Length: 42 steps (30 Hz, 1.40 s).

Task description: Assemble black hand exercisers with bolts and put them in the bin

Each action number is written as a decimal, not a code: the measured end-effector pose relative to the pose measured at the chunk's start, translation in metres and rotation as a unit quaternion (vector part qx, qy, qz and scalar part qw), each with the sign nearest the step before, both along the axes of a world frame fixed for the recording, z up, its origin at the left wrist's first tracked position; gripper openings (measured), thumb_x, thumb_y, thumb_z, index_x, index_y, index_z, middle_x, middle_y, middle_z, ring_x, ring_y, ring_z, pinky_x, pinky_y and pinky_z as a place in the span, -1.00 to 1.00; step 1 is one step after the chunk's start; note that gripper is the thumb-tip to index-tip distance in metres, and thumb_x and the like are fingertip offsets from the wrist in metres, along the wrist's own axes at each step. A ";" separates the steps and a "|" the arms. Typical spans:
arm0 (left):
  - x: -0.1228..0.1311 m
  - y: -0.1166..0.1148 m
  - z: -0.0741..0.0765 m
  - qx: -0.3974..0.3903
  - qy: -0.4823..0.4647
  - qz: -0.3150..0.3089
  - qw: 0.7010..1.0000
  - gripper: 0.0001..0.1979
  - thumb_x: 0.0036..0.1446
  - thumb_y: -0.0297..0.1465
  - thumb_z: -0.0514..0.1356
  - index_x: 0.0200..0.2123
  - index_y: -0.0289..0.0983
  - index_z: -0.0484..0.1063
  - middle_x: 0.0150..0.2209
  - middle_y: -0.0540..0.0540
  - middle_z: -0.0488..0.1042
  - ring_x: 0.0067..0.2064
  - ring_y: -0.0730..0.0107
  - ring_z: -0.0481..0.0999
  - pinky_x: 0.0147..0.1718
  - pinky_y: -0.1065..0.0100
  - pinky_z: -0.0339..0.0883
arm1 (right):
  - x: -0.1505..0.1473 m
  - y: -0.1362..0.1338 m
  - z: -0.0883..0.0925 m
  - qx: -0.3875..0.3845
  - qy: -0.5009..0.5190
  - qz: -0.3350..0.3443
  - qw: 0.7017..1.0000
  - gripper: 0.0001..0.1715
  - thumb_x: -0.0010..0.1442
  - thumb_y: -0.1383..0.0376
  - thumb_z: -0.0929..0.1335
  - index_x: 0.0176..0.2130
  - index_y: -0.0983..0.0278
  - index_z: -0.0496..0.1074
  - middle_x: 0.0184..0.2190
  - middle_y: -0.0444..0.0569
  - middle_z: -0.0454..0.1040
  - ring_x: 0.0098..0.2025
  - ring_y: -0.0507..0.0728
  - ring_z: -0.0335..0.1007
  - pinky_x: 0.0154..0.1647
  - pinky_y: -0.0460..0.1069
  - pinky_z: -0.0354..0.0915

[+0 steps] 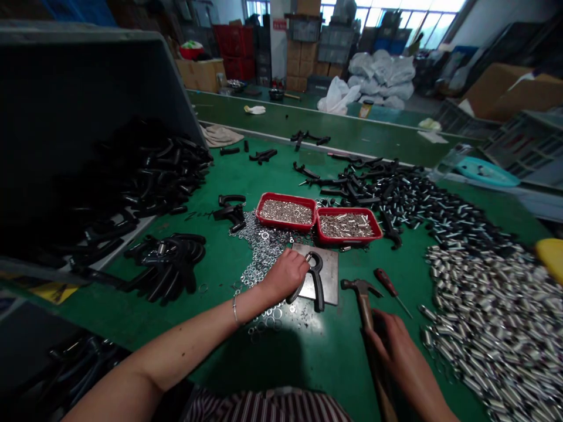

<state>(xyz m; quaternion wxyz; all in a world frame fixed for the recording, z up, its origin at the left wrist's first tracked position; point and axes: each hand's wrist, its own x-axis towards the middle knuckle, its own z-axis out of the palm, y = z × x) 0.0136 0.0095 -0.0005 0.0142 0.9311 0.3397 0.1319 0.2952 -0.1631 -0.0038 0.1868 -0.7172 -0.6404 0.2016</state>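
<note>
My left hand [285, 274] is closed, its fingers pinching the upper left of a black two-legged handle part [318, 287] with a round, ring-like head. A small silvery piece [308, 257] shows at the fingertips, partly hidden. The part rests on a flat metal plate [332, 261]. Over to the right, my right hand [396, 346] curls around the wooden handle of a claw hammer [364, 302], thumb along the handle. The hammer's head lies on the green table just right of the plate. Some of the right fingers are hidden.
Two red trays [285, 225] [349, 240] of small metal parts stand beyond the plate. Loose metal rings [261, 258] spread leftward. A screwdriver [391, 287] lies near the hammer. Silvery springs [497, 316] and black parts [409, 193] pile up at right. A grey bin [178, 82] holds black handles.
</note>
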 end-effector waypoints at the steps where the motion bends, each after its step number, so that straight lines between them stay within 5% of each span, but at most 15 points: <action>1: -0.001 -0.002 -0.001 0.002 0.003 -0.006 1.000 -0.71 0.37 -0.47 -0.06 -0.13 -0.33 0.47 -0.20 -0.24 0.47 -0.11 0.12 0.37 -0.09 0.10 0.19 | -0.003 -0.004 -0.001 -0.011 0.008 -0.006 1.000 -0.50 0.27 0.06 0.25 0.14 0.16 0.30 -0.02 0.12 0.43 0.00 0.33 0.42 0.09 0.25 0.29; 5: -0.006 -0.010 -0.005 -0.018 -0.031 -0.022 0.999 -0.73 0.35 -0.47 0.00 0.02 -0.32 0.41 -0.08 -0.23 0.48 -0.04 0.13 0.38 -0.04 0.11 0.24 | -0.007 -0.003 0.002 -0.033 0.132 -0.076 0.988 -0.46 0.10 0.01 0.36 0.03 0.18 0.41 -0.14 0.09 0.50 -0.08 0.34 0.47 -0.02 0.20 0.37; 9: -0.012 0.004 0.002 -0.118 -0.124 0.013 0.985 -0.82 0.31 -0.46 0.08 -0.12 -0.28 0.48 -0.15 -0.13 0.51 -0.08 0.24 0.43 -0.05 0.21 0.31 | 0.000 -0.001 0.019 -0.199 0.412 -0.178 0.871 -0.46 0.13 -0.08 0.34 -0.08 0.25 0.44 -0.35 0.00 0.53 -0.36 0.18 0.50 -0.38 0.01 0.41; 11: -0.016 0.029 0.015 -0.133 -0.148 0.049 0.979 -0.82 0.31 -0.46 0.07 -0.17 -0.29 0.49 -0.16 -0.13 0.51 -0.10 0.30 0.46 -0.06 0.28 0.33 | 0.001 -0.001 0.031 -0.234 0.456 -0.180 0.840 -0.44 0.13 -0.11 0.35 -0.07 0.23 0.42 -0.36 -0.05 0.52 -0.42 0.12 0.47 -0.46 -0.05 0.37; 16: -0.031 0.122 0.052 -0.022 0.009 0.236 0.971 -0.77 0.27 -0.51 0.07 -0.12 -0.36 0.51 -0.07 -0.27 0.51 0.02 0.18 0.46 0.01 0.24 0.29 | -0.014 0.012 0.060 -0.193 0.334 -0.059 0.921 -0.48 0.24 -0.15 0.24 -0.06 0.17 0.33 -0.39 -0.12 0.46 -0.53 0.06 0.34 -0.56 -0.07 0.29; 20: -0.038 0.164 0.056 -0.037 0.066 0.271 0.960 -0.81 0.12 -0.63 0.12 -0.32 -0.45 0.56 -0.25 -0.35 0.56 -0.13 0.08 0.54 -0.11 0.21 0.34 | -0.031 0.033 0.078 -0.132 0.144 0.061 0.979 -0.56 0.29 -0.08 0.21 -0.19 0.20 0.37 -0.51 -0.13 0.38 -0.47 0.10 0.36 -0.45 -0.05 0.26; 24: -0.039 0.167 0.043 -0.011 0.077 0.256 0.963 -0.73 0.21 -0.58 0.05 -0.15 -0.45 0.54 -0.11 -0.39 0.53 -0.01 0.04 0.50 -0.06 0.18 0.32 | -0.050 0.054 0.077 -0.043 0.059 0.090 0.993 -0.60 0.36 0.01 0.13 -0.10 0.21 0.32 -0.40 -0.03 0.46 -0.39 0.15 0.42 -0.34 -0.01 0.27; 29: -0.038 0.165 0.035 -0.007 0.087 0.242 0.966 -0.72 0.23 -0.58 0.04 -0.17 -0.46 0.54 -0.14 -0.38 0.53 -0.01 0.05 0.48 -0.02 0.17 0.29 | -0.058 0.072 0.065 -0.106 0.017 0.149 0.983 -0.65 0.35 0.04 0.14 -0.27 0.19 0.30 -0.46 -0.03 0.46 -0.44 0.16 0.40 -0.40 -0.02 0.22; 35: -0.032 0.170 0.033 -0.008 0.079 0.223 0.972 -0.74 0.21 -0.59 0.05 -0.17 -0.48 0.53 -0.15 -0.40 0.51 -0.06 0.06 0.50 -0.03 0.15 0.27 | -0.044 0.071 0.058 -0.090 0.050 0.100 0.990 -0.66 0.34 0.02 0.17 -0.30 0.20 0.26 -0.50 -0.10 0.37 -0.46 0.12 0.32 -0.40 -0.03 0.16; 39: -0.034 0.166 0.035 -0.010 0.054 0.212 0.976 -0.76 0.20 -0.59 0.07 -0.22 -0.47 0.54 -0.18 -0.40 0.52 -0.04 0.04 0.48 0.01 0.12 0.22 | -0.030 0.060 0.046 -0.159 0.206 0.069 0.963 -0.57 0.31 -0.05 0.21 -0.37 0.22 0.28 -0.53 -0.16 0.29 -0.50 0.05 0.25 -0.50 -0.09 0.15; 42: -0.037 0.160 0.040 -0.010 0.019 0.220 0.975 -0.75 0.19 -0.58 0.06 -0.21 -0.44 0.55 -0.14 -0.42 0.51 0.01 0.00 0.45 0.03 0.09 0.21 | -0.031 0.042 0.032 -0.159 0.347 -0.042 0.923 -0.53 0.26 -0.12 0.25 -0.32 0.22 0.30 -0.56 -0.22 0.24 -0.59 -0.02 0.13 -0.65 -0.14 0.04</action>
